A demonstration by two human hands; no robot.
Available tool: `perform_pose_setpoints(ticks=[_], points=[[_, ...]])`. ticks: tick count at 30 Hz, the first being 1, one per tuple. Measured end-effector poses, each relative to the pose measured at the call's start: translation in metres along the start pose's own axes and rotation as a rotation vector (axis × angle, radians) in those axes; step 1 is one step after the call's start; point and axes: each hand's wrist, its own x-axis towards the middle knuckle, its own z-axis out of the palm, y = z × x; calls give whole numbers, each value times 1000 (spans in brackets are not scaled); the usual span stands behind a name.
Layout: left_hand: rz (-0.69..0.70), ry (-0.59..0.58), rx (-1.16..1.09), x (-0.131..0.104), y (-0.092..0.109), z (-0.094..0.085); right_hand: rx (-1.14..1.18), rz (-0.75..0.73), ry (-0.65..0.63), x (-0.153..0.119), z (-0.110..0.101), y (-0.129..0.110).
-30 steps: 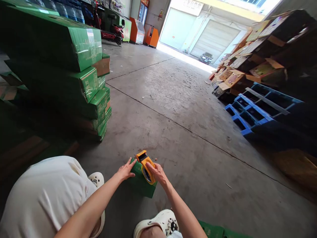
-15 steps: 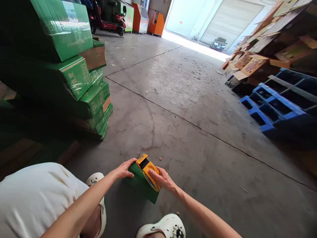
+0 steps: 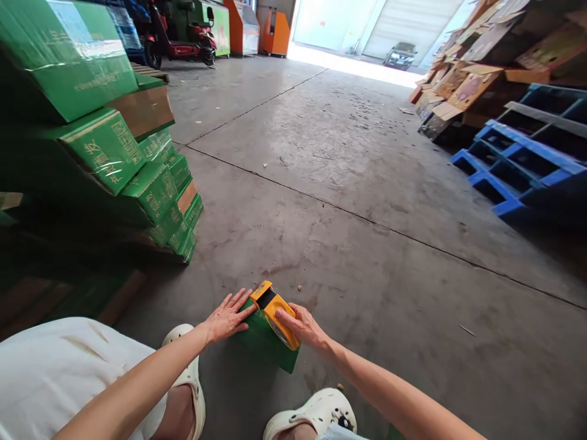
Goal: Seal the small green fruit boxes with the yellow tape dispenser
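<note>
Between my feet, a green cardboard box stands on the concrete floor. My right hand is wrapped round a yellow tape dispenser, which rests against the top of the box. The dispenser's black roller end points up and left, toward my other hand. Fingers spread, my left hand lies flat on the box's left edge, its fingertips close to the dispenser. Whether tape runs from the dispenser onto the box cannot be made out.
Stacked green boxes rise on my left. To the right are blue pallets and a heap of flattened cardboard. A red scooter and orange cabinets stand at the back. My white clogs flank the box.
My left hand's fingers have straightened and spread over the box edge. The dispenser has stayed in my right hand at nearly the same spot. The head view has shifted slightly.
</note>
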Motion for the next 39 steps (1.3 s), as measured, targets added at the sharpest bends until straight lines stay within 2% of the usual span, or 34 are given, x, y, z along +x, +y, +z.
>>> perform_pose_setpoints(ticks=[3,9,19,25,31,34,39], points=[[14,-4,107,-7,9,2,-7,7,9,0,1,0],[30,-27,147,-7,22,4,0,3,-22,-1,1,-1],[94,-36,121,4,18,6,-8,10,-47,4,-3,-1],[86,-6,2,2,13,7,-2,8,-14,-3,2,-13],[12,-114,-198,2,16,-2,-70,-59,-65,-4,32,-20],[-19,-59,-254,0,20,-3,-145,-62,-35,1,41,-17],[-17,3,-279,-5,15,-8,-128,-64,-99,6,34,-15]])
